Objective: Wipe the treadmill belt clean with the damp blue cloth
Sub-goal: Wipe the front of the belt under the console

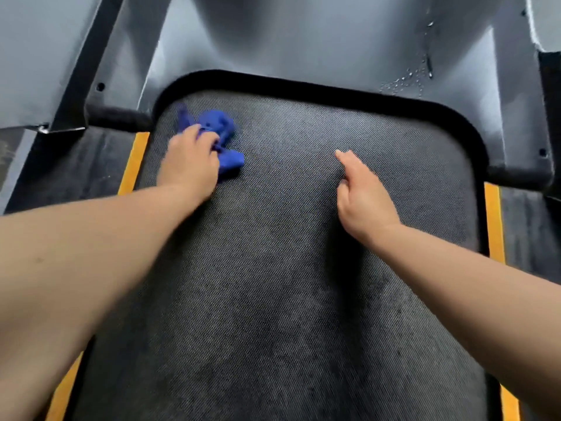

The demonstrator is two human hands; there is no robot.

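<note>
The dark textured treadmill belt (273,268) fills the middle of the view and shows darker damp patches. A crumpled blue cloth (223,138) lies on the belt's far left corner. My left hand (189,164) grips the cloth from the near side, fingers curled into its folds, and presses it on the belt. My right hand (361,196) rests on the belt to the right of centre, holding nothing, with one finger stretched forward and the others loosely curled.
A grey motor cover (303,41) with water drops at its right rises past the belt's far end. Yellow-striped side rails (133,162) run along both belt edges, the right rail (493,220) too. Black frame uprights (88,65) stand at the far left and right.
</note>
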